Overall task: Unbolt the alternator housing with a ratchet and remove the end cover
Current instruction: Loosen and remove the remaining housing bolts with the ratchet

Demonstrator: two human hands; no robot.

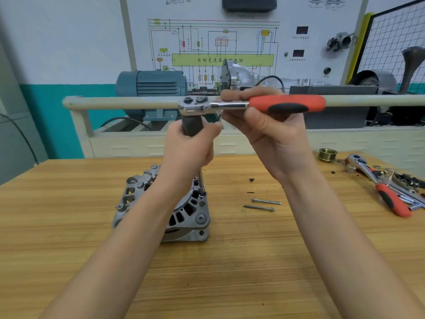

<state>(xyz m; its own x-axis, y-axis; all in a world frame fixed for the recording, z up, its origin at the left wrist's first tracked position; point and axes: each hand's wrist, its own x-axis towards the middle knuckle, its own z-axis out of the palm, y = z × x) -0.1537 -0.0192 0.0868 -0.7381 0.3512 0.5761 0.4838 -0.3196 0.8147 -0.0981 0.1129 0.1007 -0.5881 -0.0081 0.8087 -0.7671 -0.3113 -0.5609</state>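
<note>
The light wooden workbench (69, 226) fills the near half of the view, w/ a white wiring-diagram training panel (218, 42) and a blue-grey electric motor (151, 84) far behind it. On the bench, left of centre, stands the grey cast-aluminium alternator (184, 217), end cover up, prob. set that way so the through-bolts face the tool from above. A red-and-black-handled chrome ratchet (253, 104) is held level, high above it, driving a long extension bar w/ a dark grip sleeve (192, 125) that drops to a small chrome socket (202, 188) seated at the housing's far-right rim. The right hand (271, 134) has thumb and fingers curled round the ratchet's neck and the start of the red grip, placed to swing it. The left hand (190, 146) is wrapped round the dark sleeve, fingers closed tight, likely steadying the bar so the socket stays square on the bolt. Two long steel bolts (264, 204) lie loose on the bench just right of the alternator, so by my read at least two are already out. Far right: a second red-handled ratchet (379, 185) on a heap of small parts, and a brass-coloured grooved pulley (327, 154). The left forearm hides much of the alternator's top; bolt under the socket can't be seen, and the heap is cut off at the edge.
</note>
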